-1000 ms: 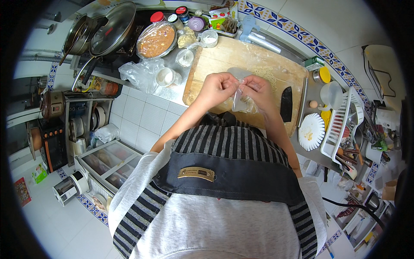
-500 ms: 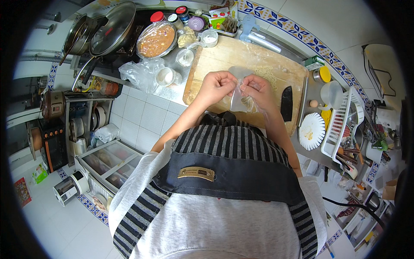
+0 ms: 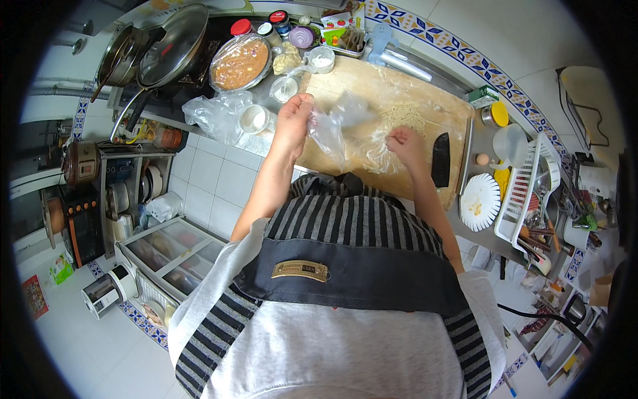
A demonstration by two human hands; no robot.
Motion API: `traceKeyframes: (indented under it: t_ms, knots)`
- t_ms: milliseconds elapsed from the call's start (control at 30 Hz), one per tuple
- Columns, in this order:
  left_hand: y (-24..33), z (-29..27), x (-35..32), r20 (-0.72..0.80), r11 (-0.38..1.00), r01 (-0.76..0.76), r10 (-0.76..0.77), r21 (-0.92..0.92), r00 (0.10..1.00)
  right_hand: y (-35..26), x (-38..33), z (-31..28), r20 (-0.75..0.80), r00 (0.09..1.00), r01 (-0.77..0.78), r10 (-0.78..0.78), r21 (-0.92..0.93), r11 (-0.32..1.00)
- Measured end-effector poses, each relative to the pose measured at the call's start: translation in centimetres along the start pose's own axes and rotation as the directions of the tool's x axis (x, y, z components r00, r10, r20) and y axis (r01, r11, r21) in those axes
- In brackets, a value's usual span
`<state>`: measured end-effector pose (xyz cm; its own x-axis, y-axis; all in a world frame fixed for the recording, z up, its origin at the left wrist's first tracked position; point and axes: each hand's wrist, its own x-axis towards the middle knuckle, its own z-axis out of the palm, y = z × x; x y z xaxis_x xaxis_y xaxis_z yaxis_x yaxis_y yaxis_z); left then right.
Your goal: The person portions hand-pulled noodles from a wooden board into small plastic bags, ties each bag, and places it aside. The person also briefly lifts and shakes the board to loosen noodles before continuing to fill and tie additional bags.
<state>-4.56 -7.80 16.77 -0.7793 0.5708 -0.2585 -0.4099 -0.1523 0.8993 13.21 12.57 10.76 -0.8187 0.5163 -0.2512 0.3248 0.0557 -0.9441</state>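
Observation:
A clear plastic bag [image 3: 327, 133] hangs from the pinched fingers of my left hand [image 3: 292, 123], over the left part of the floured wooden board [image 3: 332, 80]. The bag looks limp and is smeared by motion. My right hand [image 3: 407, 147] is over the board's right half with its fingers curled together; whether something is between them is hidden. Close by it lie a heap of pale noodles [image 3: 407, 116] and a second, flour-dusted bunch of noodles [image 3: 379, 159]. Right of that hand rests a flat black blade-shaped thing [image 3: 441, 161].
Left of the board stand tubs of white powder [image 3: 255, 120] and a film-covered bowl of orange-brown food [image 3: 240, 62]. A lidded pan [image 3: 174, 46] sits on the stove. To the right are an egg [image 3: 482, 159], a white fluted plate [image 3: 480, 203] and a dish rack [image 3: 525, 193].
My hands have come apart. The left has moved left, carrying the plastic bag off the noodles. My right hand has shifted slightly right and nearer me, and the noodles beneath are now uncovered.

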Motion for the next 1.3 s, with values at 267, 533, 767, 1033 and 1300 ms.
traceKeyframes:
  t_ms: [267,533,767,1033,1300]
  knots:
    - [-2.9,3.8,-1.2,0.198,0.962,-0.151,0.106,0.229,0.974,-3.7,0.0,7.2,-0.024,0.965,0.254,-0.262,-0.165,0.953]
    - [0.5,-0.1,-3.0,0.16,0.932,0.362,-0.357,-0.002,0.92,2.3,1.6,3.6,-0.199,0.972,0.026,-0.124,-0.436,0.899]
    - [-0.7,-2.0,-2.4,0.122,0.422,-0.194,0.192,0.886,0.974,6.1,2.0,2.6,0.057,0.998,0.05,-0.027,-0.441,0.896]
    - [-1.4,1.0,-1.4,0.215,0.336,-0.223,0.059,0.915,0.975,-3.0,-0.6,7.0,0.356,0.811,0.571,-0.464,-0.313,0.759]
    - [-4.0,-5.2,0.5,-0.071,0.514,0.002,0.114,0.858,0.991,-0.5,3.5,-2.7,0.085,0.978,0.209,-0.19,-0.415,0.886]
